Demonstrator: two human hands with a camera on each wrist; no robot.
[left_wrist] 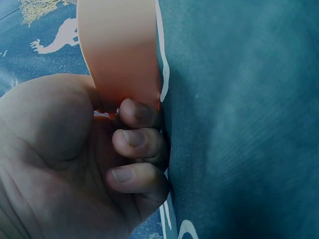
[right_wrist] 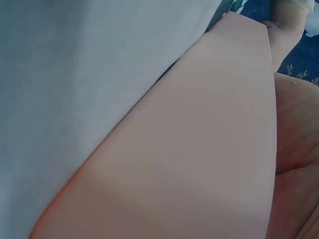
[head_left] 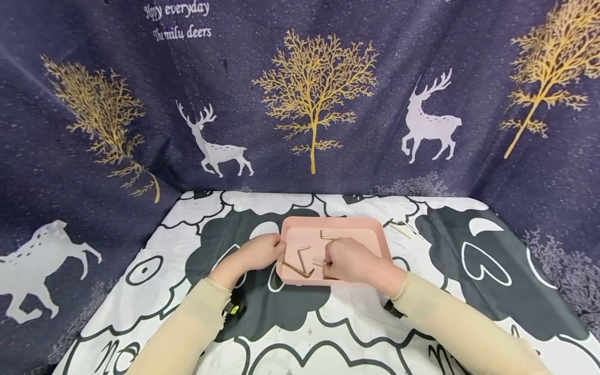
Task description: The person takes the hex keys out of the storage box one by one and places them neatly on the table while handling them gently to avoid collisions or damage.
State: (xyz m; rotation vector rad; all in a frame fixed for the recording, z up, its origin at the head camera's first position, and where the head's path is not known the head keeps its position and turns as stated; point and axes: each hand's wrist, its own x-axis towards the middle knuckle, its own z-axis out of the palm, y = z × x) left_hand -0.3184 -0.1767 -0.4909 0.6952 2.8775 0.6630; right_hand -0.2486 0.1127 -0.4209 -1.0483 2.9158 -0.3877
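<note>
A pink rectangular tray lies on the table, its left end gripped by my left hand. In the left wrist view the fingers curl around the outside of the tray wall. Inside the tray, my right hand is closed with brass-coloured hex key ends sticking out to its left. To the left of that hand lie an L-shaped hex key and a longer hex key. Another hex key lies farther back, partly hidden by the hand. The tray's near wall covers the right fingers in the right wrist view.
Beyond the tray's right end, several hex keys lie on the patterned tablecloth. A dark curtain with trees and deer hangs behind the table.
</note>
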